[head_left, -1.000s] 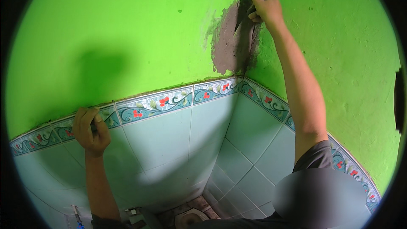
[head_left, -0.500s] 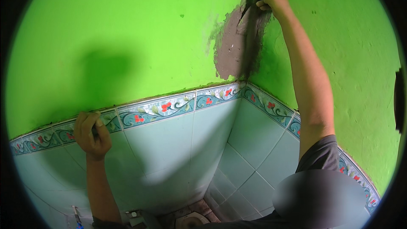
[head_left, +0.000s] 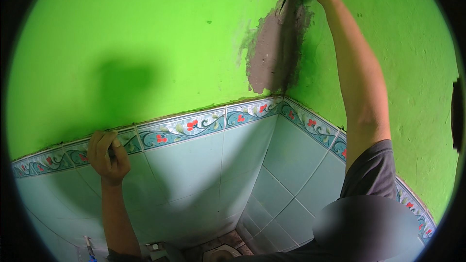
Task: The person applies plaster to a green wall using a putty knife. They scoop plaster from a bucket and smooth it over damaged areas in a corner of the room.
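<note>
I see a bright lime-green painted wall (head_left: 145, 34) with a grey-brown patch of bare plaster (head_left: 272, 53) in the corner. Below runs a teal border tile strip (head_left: 194, 127) patterned with red flowers and pale curling vines, over plain pale aqua glazed tiles (head_left: 194, 179). My short sleeve (head_left: 371, 170) is dark grey
</note>
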`<action>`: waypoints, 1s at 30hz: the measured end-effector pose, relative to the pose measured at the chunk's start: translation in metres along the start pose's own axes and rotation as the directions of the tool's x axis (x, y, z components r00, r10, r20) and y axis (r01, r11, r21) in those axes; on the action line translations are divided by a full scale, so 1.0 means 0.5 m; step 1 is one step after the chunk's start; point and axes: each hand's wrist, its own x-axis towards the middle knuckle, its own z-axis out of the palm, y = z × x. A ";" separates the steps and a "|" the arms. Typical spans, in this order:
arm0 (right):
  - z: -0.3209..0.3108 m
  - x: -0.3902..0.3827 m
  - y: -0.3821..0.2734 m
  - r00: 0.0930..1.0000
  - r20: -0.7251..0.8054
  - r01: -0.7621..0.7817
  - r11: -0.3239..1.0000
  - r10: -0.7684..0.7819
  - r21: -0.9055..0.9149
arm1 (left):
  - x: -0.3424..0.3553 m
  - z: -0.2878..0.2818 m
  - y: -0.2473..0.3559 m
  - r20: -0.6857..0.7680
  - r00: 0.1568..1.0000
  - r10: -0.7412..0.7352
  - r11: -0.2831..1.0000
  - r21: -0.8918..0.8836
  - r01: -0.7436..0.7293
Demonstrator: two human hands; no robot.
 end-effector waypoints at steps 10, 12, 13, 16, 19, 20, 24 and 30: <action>-0.084 -0.016 -0.007 0.996 -0.047 0.083 0.994 -0.079 0.071 | -0.007 -0.003 -0.006 0.001 1.000 0.008 0.999 0.052 -0.008; -0.101 -0.037 0.003 0.999 0.004 0.046 0.998 -0.047 0.032 | 0.005 0.006 0.000 -0.043 0.995 0.094 0.992 0.089 -0.090; -0.093 -0.070 0.011 0.997 0.055 0.055 0.998 -0.056 0.020 | 0.001 0.004 -0.001 -0.040 0.995 0.093 0.992 0.086 -0.089; -0.038 -0.127 0.082 0.977 0.209 -0.012 0.994 0.035 -0.107 | -0.006 0.002 -0.003 -0.023 1.000 0.020 0.998 0.061 -0.018; 0.000 -0.191 0.140 0.970 0.243 0.002 0.991 0.031 -0.133 | 0.003 -0.003 -0.004 -0.018 0.999 0.030 0.999 -0.014 -0.030; 0.008 -0.202 0.155 0.980 0.197 -0.001 0.998 0.013 -0.061 | 0.006 -0.003 -0.005 -0.017 0.999 0.039 0.998 -0.038 -0.040; 0.019 -0.192 0.159 0.995 0.098 0.024 1.000 -0.026 0.017 | 0.012 0.006 -0.002 -0.024 0.998 0.055 0.997 -0.058 -0.056; 0.030 -0.136 0.141 0.996 0.031 0.075 0.994 -0.078 0.074 | 0.001 0.001 -0.002 -0.006 1.000 -0.001 1.000 -0.014 0.001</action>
